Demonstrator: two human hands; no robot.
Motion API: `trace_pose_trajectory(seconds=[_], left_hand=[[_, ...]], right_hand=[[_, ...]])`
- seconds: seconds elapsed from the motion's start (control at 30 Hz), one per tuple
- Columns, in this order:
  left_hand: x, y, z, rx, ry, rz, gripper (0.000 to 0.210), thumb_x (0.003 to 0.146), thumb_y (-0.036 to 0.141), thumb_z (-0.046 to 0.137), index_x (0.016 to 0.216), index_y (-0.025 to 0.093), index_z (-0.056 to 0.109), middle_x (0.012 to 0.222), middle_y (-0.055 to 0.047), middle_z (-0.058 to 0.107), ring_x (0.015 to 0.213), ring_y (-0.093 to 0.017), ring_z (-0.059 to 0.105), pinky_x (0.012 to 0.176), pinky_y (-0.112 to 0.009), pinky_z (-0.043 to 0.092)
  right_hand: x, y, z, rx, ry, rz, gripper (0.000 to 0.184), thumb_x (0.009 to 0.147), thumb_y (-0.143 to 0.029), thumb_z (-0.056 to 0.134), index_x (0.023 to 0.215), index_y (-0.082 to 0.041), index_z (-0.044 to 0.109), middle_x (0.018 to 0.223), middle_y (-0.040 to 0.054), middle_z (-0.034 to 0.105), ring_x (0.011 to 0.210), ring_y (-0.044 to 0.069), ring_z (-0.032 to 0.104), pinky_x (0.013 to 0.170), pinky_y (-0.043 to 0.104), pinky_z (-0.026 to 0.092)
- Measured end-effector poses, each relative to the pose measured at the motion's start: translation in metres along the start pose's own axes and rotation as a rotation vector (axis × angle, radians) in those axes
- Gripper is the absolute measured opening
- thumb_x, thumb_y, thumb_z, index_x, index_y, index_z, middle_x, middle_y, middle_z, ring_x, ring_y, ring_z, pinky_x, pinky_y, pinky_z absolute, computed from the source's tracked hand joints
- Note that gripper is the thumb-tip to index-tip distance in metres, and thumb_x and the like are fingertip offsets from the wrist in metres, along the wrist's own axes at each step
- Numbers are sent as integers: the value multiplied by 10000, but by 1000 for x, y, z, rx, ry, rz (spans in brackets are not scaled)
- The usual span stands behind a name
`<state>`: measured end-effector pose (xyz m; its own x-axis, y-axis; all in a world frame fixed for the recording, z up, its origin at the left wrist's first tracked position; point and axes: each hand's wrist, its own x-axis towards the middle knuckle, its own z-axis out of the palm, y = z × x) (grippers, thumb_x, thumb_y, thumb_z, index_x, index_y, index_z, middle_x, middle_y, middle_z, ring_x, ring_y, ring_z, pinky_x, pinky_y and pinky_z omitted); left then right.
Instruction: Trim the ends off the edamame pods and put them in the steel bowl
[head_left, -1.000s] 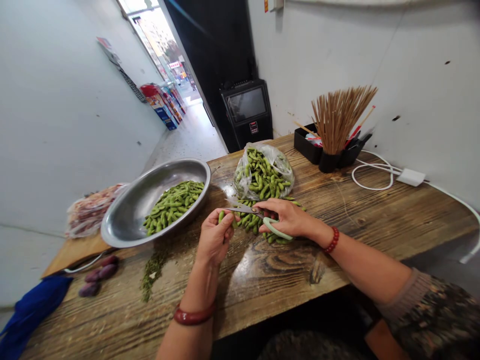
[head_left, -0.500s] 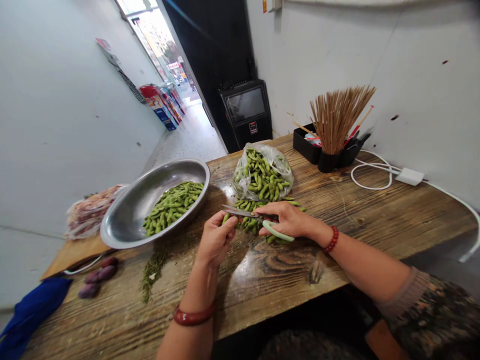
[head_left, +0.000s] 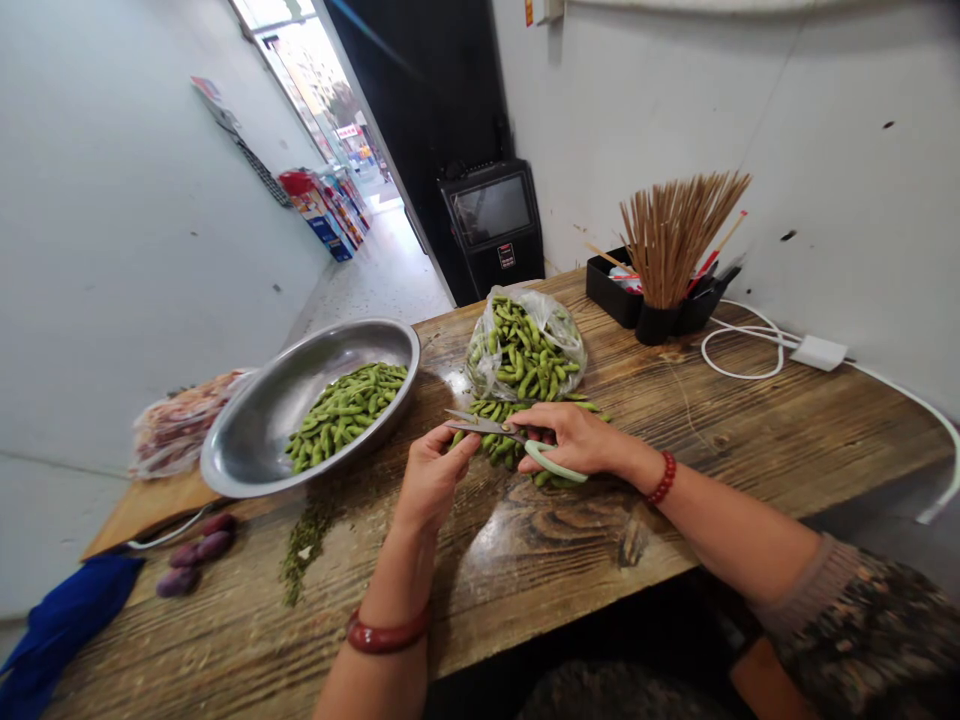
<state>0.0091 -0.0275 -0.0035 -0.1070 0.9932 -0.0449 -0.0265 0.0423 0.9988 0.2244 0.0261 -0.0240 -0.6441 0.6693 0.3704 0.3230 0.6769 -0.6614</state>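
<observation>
My right hand (head_left: 566,440) grips a pair of scissors (head_left: 555,462) with pale green handles, the blades pointing left and slightly parted. Pinched between the thumb and fingers of my left hand (head_left: 435,475) is an edamame pod (head_left: 458,437), mostly covered by the fingers and right at the blades. Loose edamame pods (head_left: 495,448) lie on the table under and behind the scissors. Behind them an open clear plastic bag (head_left: 574,345) is full of more pods. To the left, a tilted steel basin (head_left: 251,440) holds a heap of pods.
Trimmed bits (head_left: 306,545) are scattered on the wooden table (head_left: 555,570). Several purple, plum-like fruits (head_left: 196,552) and a blue cloth (head_left: 82,610) lie at left, near bagged meat (head_left: 184,420). A bundle of skewers (head_left: 671,240) and a white cable (head_left: 742,375) stand at right.
My left hand has shifted slightly right and turned a little, bringing the pod lower along the scissor blades. My right hand has hardly moved.
</observation>
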Motion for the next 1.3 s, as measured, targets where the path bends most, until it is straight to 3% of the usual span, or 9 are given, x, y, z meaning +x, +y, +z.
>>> trace_pose_trajectory(seconds=[0.33,0.63,0.73,0.9,1.03,1.3], left_hand=[[1,-3,-1,40,-14,-8,246,671,321,778,818,142,695,551,61,411,437,-33,258,410,-193,172],[1,0,2,-77,-22,-60,249,670,301,777,745,147,596,531,86,380,401,-19,249,392,-176,171],[3,1,1,-181,1,-81,262,676,299,766,765,163,561,514,96,375,392,-22,260,379,-157,182],[4,3,-1,-291,31,-106,290,673,287,753,804,174,520,610,59,518,413,-21,320,364,-134,191],[3,3,-2,-318,-7,-69,254,704,263,730,799,174,511,673,38,565,428,-19,344,369,-129,208],[2,0,0,-296,-5,-84,249,687,237,736,879,157,600,678,16,595,451,-31,380,383,-133,219]], right_hand=[[-1,4,-1,21,-24,-2,496,716,-418,762,1129,-160,666,792,26,643,662,129,559,632,227,434],[-1,8,2,101,-11,37,458,724,-437,745,1089,-164,700,815,25,704,649,131,591,595,212,438],[0,9,4,102,34,59,464,713,-418,757,1100,-168,698,836,24,717,671,138,613,617,218,457],[3,10,5,107,148,94,501,697,-396,774,1126,-156,678,944,67,710,769,165,636,711,262,492],[2,5,3,32,92,51,577,679,-417,788,1176,-164,638,874,51,661,709,150,582,660,264,475],[-2,2,2,-53,32,-9,618,698,-434,779,1226,-171,596,921,62,644,773,170,581,716,282,473]])
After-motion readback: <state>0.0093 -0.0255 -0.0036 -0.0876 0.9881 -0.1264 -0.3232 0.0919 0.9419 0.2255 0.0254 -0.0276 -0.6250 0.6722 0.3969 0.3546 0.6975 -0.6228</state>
